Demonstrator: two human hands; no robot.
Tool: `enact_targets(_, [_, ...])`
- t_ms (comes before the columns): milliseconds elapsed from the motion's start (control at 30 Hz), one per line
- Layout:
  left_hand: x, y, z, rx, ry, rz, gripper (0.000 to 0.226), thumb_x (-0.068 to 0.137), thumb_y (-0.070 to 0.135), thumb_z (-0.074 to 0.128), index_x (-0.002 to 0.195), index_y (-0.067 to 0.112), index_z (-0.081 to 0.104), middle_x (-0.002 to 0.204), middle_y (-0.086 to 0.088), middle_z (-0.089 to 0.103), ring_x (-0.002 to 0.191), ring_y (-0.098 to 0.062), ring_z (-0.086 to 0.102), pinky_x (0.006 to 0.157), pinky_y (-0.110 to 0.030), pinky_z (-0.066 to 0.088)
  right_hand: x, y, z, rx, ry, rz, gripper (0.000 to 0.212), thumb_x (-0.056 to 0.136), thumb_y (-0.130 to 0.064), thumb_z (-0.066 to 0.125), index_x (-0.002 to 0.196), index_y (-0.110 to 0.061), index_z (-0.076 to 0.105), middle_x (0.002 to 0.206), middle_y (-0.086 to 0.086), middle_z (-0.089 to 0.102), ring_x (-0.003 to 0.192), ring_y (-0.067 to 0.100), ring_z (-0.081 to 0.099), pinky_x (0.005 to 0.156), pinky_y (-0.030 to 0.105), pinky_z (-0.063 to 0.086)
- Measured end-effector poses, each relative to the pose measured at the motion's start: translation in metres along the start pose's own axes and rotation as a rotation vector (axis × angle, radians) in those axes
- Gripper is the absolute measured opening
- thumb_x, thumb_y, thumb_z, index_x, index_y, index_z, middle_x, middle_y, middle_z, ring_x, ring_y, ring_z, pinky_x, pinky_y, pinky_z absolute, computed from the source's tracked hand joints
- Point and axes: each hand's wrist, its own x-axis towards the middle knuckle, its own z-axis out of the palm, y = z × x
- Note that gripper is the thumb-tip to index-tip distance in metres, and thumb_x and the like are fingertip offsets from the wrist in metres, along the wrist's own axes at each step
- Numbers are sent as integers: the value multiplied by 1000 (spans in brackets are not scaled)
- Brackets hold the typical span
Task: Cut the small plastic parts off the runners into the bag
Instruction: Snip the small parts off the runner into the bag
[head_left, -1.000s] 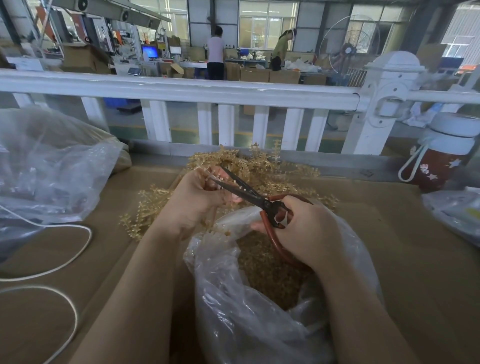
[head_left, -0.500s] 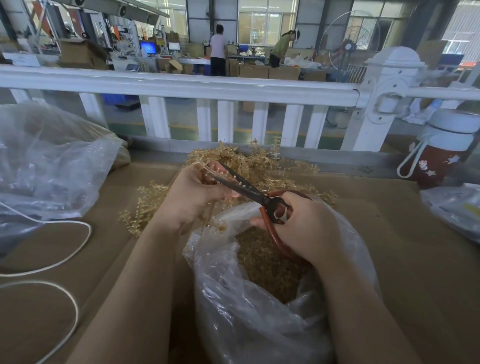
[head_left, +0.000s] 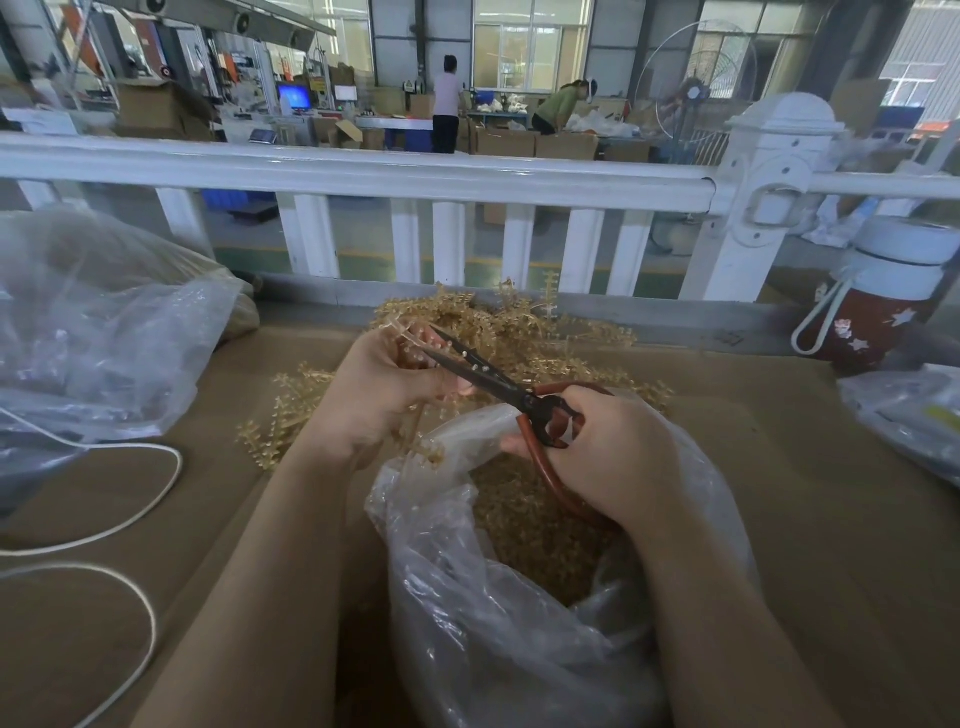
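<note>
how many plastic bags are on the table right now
3: the open bag under the hands, a big bag at left, a bag at the right edge. Others may lie out of view.

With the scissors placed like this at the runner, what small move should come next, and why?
Probably close the scissors to snip. The right hand grips the red handles, the blades sit at the runner that the left hand holds, and the open bag lies below and just nearer, where cut parts should drop.
</note>
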Motion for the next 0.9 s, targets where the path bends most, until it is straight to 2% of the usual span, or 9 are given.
enact_targets(100, [0, -1, -2, 10, 15, -7, 19, 61, 10, 85, 77, 12, 77, 83, -11, 76, 72, -20, 72, 66, -27, 57, 0, -1, -1, -29, 0, -3, 60, 64, -95, 41, 88, -43, 62, 61, -34, 45, 55, -16, 42, 44, 7, 26])
enact_targets(167, [1, 0, -2, 24, 20, -16, 20, 59, 12, 85, 77, 13, 78, 86, -12, 77, 77, -25, 72, 70, -31, 58, 0, -2, -2, -23, 10, -10, 61, 65, -94, 41, 93, -44, 62, 65, -38, 43, 59, -19, 39, 51, 5, 23])
enact_targets(233, [1, 1, 0, 48, -4, -11, 18, 61, 9, 85, 76, 15, 78, 84, -10, 77, 74, -20, 73, 65, -26, 56, 0, -3, -2, -23, 20, -7, 61, 65, -93, 40, 94, -44, 61, 66, -37, 42, 61, -19, 38, 53, 5, 23])
enact_targets(333, [0, 3, 4, 42, -29, 0, 18, 68, -3, 83, 75, 12, 77, 77, -7, 76, 56, -7, 67, 54, -15, 51, 0, -4, -3, -5, 28, -10, 63, 66, -93, 40, 95, -42, 63, 65, -36, 42, 60, -18, 39, 52, 5, 23])
enact_targets(500, [1, 2, 4, 32, -8, -22, 20, 63, 8, 84, 80, 5, 74, 80, -9, 76, 65, -12, 69, 60, -19, 53, 0, -4, -3, 26, 34, -23, 64, 67, -92, 43, 93, -39, 66, 63, -32, 47, 58, -16, 43, 50, 4, 26])
enact_targets(600, [0, 2, 6, 4, -23, -26, 17, 71, -6, 79, 84, -6, 68, 68, -4, 73, 47, -2, 61, 48, -12, 47, 0, -1, -1, 43, -6, -32, 69, 66, -94, 42, 92, -36, 69, 67, -27, 56, 61, -12, 50, 52, 5, 32])
enact_targets(667, [-1, 2, 6, -25, -41, -20, 13, 73, -9, 75, 83, -6, 67, 62, 0, 71, 40, 2, 56, 44, -8, 43, 1, 1, 1, 58, -27, -35, 71, 65, -95, 42, 93, -36, 69, 68, -28, 57, 62, -10, 51, 53, 7, 34])
enact_targets(733, [-2, 3, 6, -33, -47, -15, 13, 73, -8, 76, 83, -4, 68, 62, 0, 71, 41, 2, 57, 44, -8, 43, 1, 1, 1, 55, -33, -39, 70, 66, -94, 43, 92, -35, 70, 68, -28, 56, 62, -10, 51, 54, 7, 35])
enact_targets(900, [-1, 2, 2, 28, -17, -24, 20, 64, 6, 83, 81, 4, 73, 79, -11, 76, 56, -9, 67, 56, -17, 52, 1, 0, 0, 25, -4, -36, 65, 66, -92, 45, 80, -33, 68, 58, -28, 49, 53, -9, 48, 49, 7, 30])
